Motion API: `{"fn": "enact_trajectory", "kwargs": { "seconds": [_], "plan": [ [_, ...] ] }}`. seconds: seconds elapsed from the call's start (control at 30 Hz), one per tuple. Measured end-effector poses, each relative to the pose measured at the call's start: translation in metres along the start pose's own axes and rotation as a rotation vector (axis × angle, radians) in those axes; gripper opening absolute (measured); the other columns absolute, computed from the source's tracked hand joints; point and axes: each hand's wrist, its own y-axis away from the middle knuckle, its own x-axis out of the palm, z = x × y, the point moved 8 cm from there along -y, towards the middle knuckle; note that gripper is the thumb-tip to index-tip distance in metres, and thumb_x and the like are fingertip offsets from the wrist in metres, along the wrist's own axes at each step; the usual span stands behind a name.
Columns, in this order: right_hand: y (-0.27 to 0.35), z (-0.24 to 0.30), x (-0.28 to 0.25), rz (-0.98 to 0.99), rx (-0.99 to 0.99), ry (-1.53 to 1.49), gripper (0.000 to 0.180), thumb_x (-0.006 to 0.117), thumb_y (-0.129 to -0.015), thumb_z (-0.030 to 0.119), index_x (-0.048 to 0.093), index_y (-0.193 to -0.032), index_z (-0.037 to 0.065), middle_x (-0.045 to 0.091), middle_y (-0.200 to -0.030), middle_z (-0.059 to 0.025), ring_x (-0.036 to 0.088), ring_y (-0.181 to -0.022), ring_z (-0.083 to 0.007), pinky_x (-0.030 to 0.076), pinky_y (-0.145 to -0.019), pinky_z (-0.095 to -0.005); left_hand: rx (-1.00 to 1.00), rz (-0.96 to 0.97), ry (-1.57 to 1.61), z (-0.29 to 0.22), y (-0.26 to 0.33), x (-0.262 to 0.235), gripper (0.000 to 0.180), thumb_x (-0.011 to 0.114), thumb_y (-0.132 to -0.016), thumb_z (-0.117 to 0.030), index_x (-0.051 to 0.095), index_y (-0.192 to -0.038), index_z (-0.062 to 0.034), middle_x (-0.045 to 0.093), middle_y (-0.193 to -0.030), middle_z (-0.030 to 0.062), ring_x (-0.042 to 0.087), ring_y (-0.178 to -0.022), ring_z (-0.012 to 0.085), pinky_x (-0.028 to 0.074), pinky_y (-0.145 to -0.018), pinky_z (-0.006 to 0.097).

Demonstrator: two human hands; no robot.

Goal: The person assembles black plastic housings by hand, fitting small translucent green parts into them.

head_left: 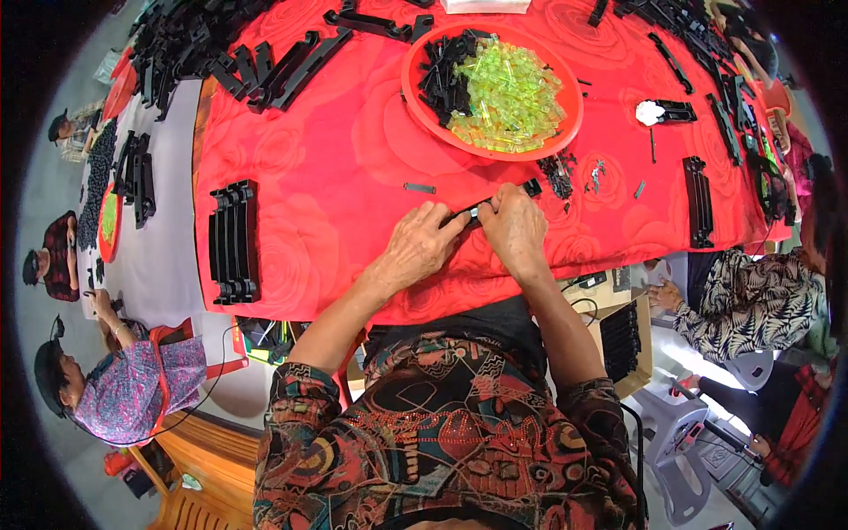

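Note:
Both my hands work on a narrow black plastic bar (pixel 532 187) above the near part of the red tablecloth. My left hand (pixel 419 242) pinches its left end, and my right hand (pixel 516 231) grips it close to the right end. Between the fingers a small shiny patch shows on the bar; its kind is unclear. Just beyond stands a red bowl (pixel 573 102) with black pieces (pixel 444 75) and yellow-green see-through tubes (pixel 512 93). Small black bits (pixel 557 173) lie right of my right hand, and a thin grey strip (pixel 420 188) lies beyond my left.
Black bars are lined up at the left (pixel 234 243) and right (pixel 699 203). Piles of black parts (pixel 190 49) fill the far corners. A white lump (pixel 649 112) touches a black part. Below the table's right side stands a cardboard box (pixel 647 336). People sit on both sides.

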Motion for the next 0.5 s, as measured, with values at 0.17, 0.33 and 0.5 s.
{"fn": "enact_trajectory", "kwargs": {
  "seconds": [0.17,0.33,0.5],
  "plan": [
    [0.006,0.002,-0.003,-0.043,-0.007,-0.025,0.021,0.058,-0.072,0.018,0.051,-0.078,-0.001,0.057,-0.081,-0.0202,0.059,-0.070,-0.0382,0.047,-0.060,-0.0467,-0.008,0.005,0.012,0.000,0.001,0.002,0.031,0.059,-0.069,-0.008,0.057,-0.100,-0.0067,0.045,-0.081,0.0088,0.048,-0.077,0.0254,0.042,-0.062,0.036],
    [0.011,0.008,-0.003,-0.073,0.003,-0.066,0.022,0.060,-0.072,0.017,0.048,-0.081,0.002,0.055,-0.084,-0.0163,0.057,-0.075,-0.0361,0.047,-0.062,-0.0456,-0.024,-0.050,-0.055,-0.004,0.004,0.000,0.032,0.059,-0.069,-0.008,0.058,-0.101,-0.0069,0.045,-0.082,0.0082,0.047,-0.076,0.0244,0.040,-0.060,0.036],
    [0.006,0.002,0.000,-0.018,0.029,-0.082,0.023,0.062,-0.070,0.018,0.049,-0.081,0.003,0.055,-0.084,-0.0152,0.057,-0.076,-0.0349,0.046,-0.063,-0.0457,-0.024,0.007,-0.009,-0.001,0.000,0.000,0.033,0.059,-0.069,-0.008,0.058,-0.102,-0.0070,0.044,-0.082,0.0084,0.047,-0.076,0.0242,0.040,-0.060,0.036]
  ]
}}
